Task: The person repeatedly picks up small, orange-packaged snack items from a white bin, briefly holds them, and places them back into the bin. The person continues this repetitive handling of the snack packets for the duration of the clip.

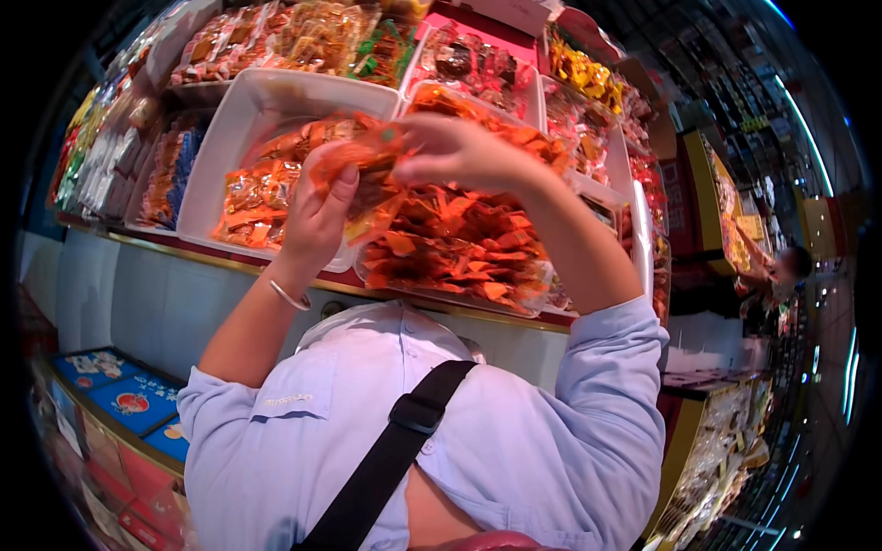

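My left hand [320, 206] grips several small orange snack packets [365, 155], its thumb across their near side. My right hand [455, 148] reaches in from the right, its thumb and fingers around the far end of the same packets; motion blurs the fingertips. Beneath my left hand is a white plastic bin [207, 186], partly filled with orange packets [258, 200]. Right of it, below my right hand, a clear tray [537, 303] is heaped with standing orange packets [462, 241]. My hands and forearms hide parts of both containers.
Further bins of packaged snacks line the back, with red packets [475, 62] and yellow packets [586, 72]. At left are blue packets [186, 172]. A gold-trimmed shelf edge [227, 258] runs before my body. A person [778, 275] is at far right.
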### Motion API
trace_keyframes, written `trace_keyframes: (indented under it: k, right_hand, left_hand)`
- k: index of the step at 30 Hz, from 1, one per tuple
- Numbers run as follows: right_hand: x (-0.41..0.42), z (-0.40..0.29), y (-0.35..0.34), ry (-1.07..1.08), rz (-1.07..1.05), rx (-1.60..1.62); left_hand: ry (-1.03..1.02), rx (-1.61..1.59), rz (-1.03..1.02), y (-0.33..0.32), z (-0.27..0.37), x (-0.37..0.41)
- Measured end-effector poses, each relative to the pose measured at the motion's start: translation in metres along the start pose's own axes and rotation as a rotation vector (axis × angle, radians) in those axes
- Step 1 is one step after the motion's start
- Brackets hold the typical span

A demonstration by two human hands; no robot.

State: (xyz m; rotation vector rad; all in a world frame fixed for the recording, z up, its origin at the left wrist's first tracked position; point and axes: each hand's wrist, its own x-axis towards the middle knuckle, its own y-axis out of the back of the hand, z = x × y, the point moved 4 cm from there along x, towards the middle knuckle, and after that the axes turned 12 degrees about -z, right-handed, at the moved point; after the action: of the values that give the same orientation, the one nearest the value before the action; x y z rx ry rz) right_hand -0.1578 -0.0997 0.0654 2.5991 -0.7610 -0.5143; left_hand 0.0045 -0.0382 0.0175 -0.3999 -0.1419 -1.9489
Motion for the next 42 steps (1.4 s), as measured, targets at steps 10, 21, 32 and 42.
trace_keyframes:
  k: [10, 21, 32, 42]
  right_hand:
    - [-0.154, 0.039, 0.056, -0.399, 0.417, -0.724]
    - [-0.165, 0.103, 0.076, -0.515, 0.252, -0.731]
    - [-0.138, 0.123, 0.079, -0.431, 0.02, -0.579]
    - [-0.155, 0.118, 0.052, -0.361, 0.288, -0.731]
  left_hand:
    - [-0.177, 0.746, -0.319, -0.082, 0.005, 0.032]
    - [-0.083, 0.865, -0.474, -0.106, -0.014, 0.029]
    - [-0.02, 0.837, -0.349, -0.097, -0.013, 0.018]
    - [0.16, 0.783, -0.005, 0.046, -0.071, 0.029]
